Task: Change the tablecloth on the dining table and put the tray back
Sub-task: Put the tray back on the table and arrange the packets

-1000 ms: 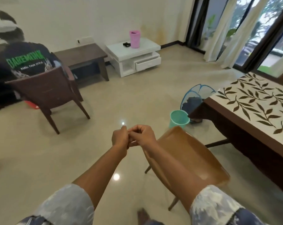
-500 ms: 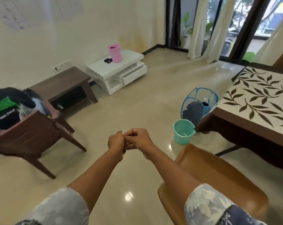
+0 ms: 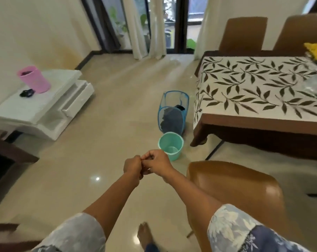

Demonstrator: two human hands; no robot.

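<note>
Both hands meet at lower centre of the frame, the left hand (image 3: 133, 166) and right hand (image 3: 156, 163) curled into loose fists with knuckles touching, clasping nothing that can be made out; at right, the dining table (image 3: 254, 131) carries a white tablecloth (image 3: 254, 88) with dark leaf print, hanging over its near edge; a brown chair (image 3: 236, 188) stands at lower right, just beside the right forearm; a white low cabinet (image 3: 37, 111) sits at left; a blue mesh hamper (image 3: 173, 113) stands near the table's corner; a teal bucket (image 3: 170, 145) stands just in front of it; a pink cup (image 3: 34, 81) tops the cabinet.
</note>
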